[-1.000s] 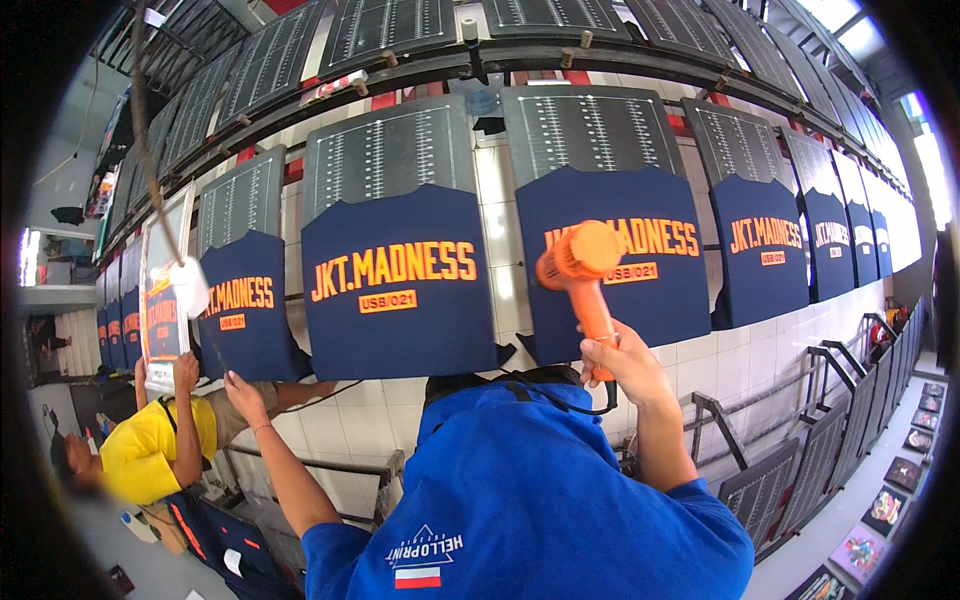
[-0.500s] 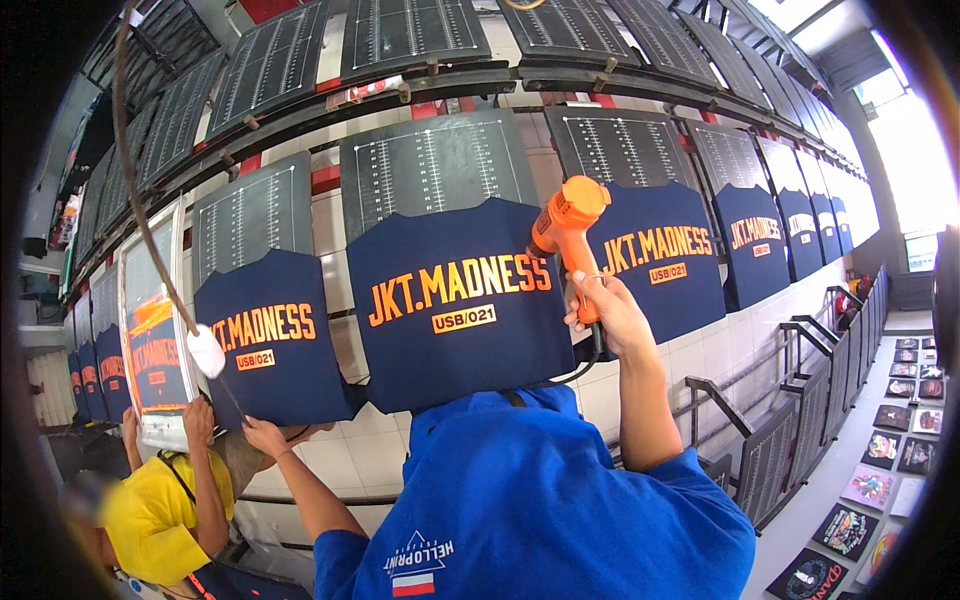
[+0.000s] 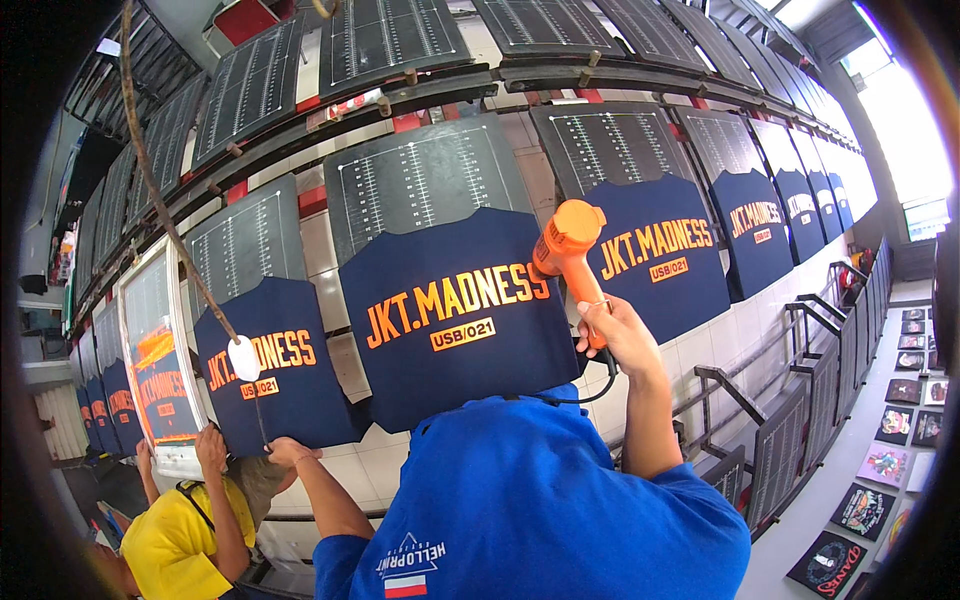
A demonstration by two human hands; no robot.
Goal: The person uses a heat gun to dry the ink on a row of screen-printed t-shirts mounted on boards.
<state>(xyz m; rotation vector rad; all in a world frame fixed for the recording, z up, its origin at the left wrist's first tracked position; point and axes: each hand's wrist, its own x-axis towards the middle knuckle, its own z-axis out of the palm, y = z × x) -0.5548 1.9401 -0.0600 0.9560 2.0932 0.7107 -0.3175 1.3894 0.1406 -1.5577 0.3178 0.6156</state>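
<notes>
In my right hand (image 3: 622, 338), fingers closed round the handle, is an orange heat gun (image 3: 572, 248). Its nozzle points left at the right end of the orange print on a navy fabric panel (image 3: 460, 375). That panel lies over a dark ruled board (image 3: 420, 170). My left hand (image 3: 290, 452) is low at the left, by the bottom edge of the neighbouring navy panel (image 3: 330, 400). Its fingers pinch the end of a thin cord, which runs up to a white hanging piece (image 3: 242, 358); the fingertips are small here.
A co-worker in yellow (image 3: 178, 540) holds a framed printing screen (image 3: 165, 350) at left. More printed navy panels (image 3: 660, 250) continue rightward on boards. A thick cord (image 3: 165, 210) hangs across the left. Black racks (image 3: 780, 450) stand at right, beside dark printed sheets (image 3: 868, 510).
The heat gun has shifted slightly down and its head has turned a little. My left hand, the white piece and its cord have moved right in the picture; the view has shifted too.
</notes>
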